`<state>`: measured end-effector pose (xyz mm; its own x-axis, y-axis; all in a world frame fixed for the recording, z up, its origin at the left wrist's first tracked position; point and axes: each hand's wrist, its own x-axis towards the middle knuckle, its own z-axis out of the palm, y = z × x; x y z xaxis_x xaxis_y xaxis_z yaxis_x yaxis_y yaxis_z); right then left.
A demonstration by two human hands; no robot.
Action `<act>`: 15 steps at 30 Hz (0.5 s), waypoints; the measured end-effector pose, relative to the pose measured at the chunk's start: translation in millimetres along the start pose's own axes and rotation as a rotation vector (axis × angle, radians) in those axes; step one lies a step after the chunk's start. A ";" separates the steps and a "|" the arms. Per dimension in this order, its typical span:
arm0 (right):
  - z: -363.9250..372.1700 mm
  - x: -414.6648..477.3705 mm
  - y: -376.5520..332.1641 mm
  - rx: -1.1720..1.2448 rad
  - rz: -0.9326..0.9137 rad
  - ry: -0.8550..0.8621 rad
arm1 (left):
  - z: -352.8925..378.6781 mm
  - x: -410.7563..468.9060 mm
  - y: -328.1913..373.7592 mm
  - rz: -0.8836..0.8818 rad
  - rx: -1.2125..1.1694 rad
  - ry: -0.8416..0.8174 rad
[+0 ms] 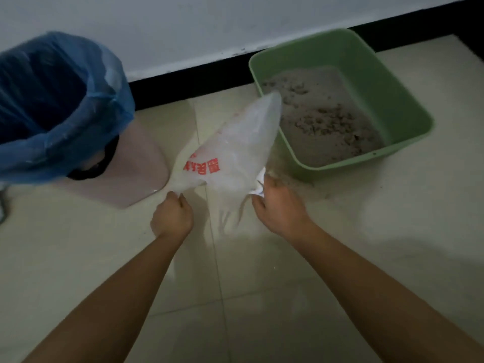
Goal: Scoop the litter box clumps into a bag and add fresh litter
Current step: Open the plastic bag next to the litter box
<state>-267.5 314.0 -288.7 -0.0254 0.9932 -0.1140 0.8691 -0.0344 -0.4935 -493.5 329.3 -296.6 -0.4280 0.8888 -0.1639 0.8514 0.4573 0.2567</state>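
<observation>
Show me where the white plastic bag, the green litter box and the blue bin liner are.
white plastic bag [233,153]: head view, middle of its side.
green litter box [387,100]: head view, inner right wall.
blue bin liner [104,100]: head view, fold over the rim.

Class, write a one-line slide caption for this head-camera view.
The left hand and right hand grip a white plastic bag over the floor, between a blue-lined bin and a green litter box.

Green rect. litter box [366,74] on floor [262,284] by wall [183,27], w/ grey-tan litter [327,119], clumpy on top. Translucent white plastic bag [235,148] w/ red print, lifted off floor, tip over box's left corner.
</observation>
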 end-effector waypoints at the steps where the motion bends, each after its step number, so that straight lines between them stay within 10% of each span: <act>1: 9.2 -7.0 7.9 0.038 0.041 -0.021 | 0.5 -0.2 -1.7 0.010 -0.004 -0.020; 7: 7.8 -18.9 11.9 0.229 0.413 -0.104 | -6.3 -1.0 5.1 0.067 -0.167 -0.155; 15: -3.8 -8.1 -35.4 0.622 0.343 0.349 | -20.9 0.6 -10.7 0.024 -0.329 -0.018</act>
<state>-296.1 307.6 -267.1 0.4401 0.8897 -0.1214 0.3615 -0.2993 -0.8830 -509.2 325.5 -279.5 -0.4009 0.9002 -0.1704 0.7165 0.4239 0.5541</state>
